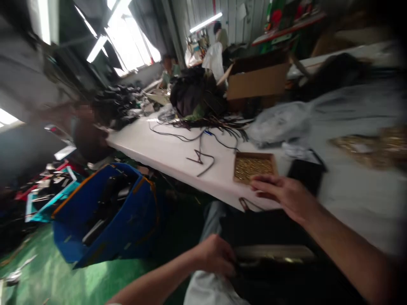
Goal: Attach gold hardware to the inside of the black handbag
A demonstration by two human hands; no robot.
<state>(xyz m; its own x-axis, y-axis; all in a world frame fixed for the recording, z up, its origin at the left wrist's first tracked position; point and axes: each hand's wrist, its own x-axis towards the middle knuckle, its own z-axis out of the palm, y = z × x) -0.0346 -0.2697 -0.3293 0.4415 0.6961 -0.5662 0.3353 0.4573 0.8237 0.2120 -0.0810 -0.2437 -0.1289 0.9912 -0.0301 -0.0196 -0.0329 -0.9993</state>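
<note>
My left hand [218, 256] is closed on the edge of a dark flat piece [273, 277], perhaps fabric or leather, over my lap. A pale strip [276, 253] with small gold glints runs along that piece. My right hand [286, 192] is at the near edge of a small cardboard box [239, 181] full of small gold metal pieces [254, 166]. Its thumb and fingers are pressed together; whatever is between them is too small or blurred to make out. Just beyond the right hand lies a black flat object [305, 173].
Thin dark cords [203, 159] lie on the white table [152, 148]. Behind are clear plastic bags [280, 123], a dark heap [193, 93] and a large carton [259, 82]. A blue bin [130, 228] stands on the floor at left. Other people are farther back.
</note>
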